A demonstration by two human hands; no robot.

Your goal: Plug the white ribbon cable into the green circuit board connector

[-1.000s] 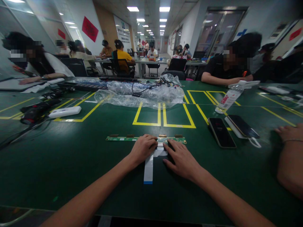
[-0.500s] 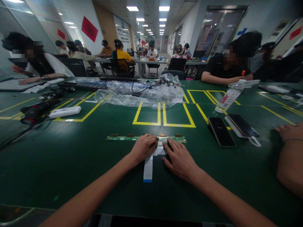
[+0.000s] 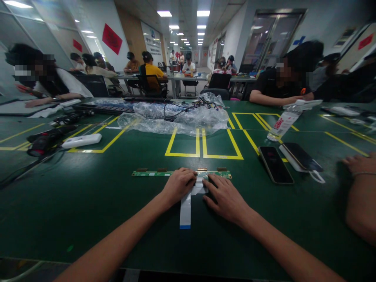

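Observation:
A long, narrow green circuit board [image 3: 152, 173] lies crosswise on the table in front of me. From its near edge a white flat ribbon cable [image 3: 185, 211] folds and runs toward me, ending in a blue tip. My left hand [image 3: 179, 183] is closed, its fingers curled and pressed together on the cable where it meets the board; the fingertips are partly hidden. Just right of the cable, my right hand [image 3: 225, 196] lies palm down with fingers apart, the front fingertips at the board's edge and the cable's side, the thumb on the table.
Crumpled clear plastic wrap [image 3: 176, 119] with black cables lies beyond the board. To the right are two phones [image 3: 276, 164] and a tilted plastic bottle [image 3: 283, 121]. A white device [image 3: 82, 141] sits at left. Another person's arm [image 3: 362, 196] rests at the right edge.
Both hands stay at the joint of cable and board, with hardly any movement. The whole view has shifted very slightly; the cable's blue end appears a little lower and further right.

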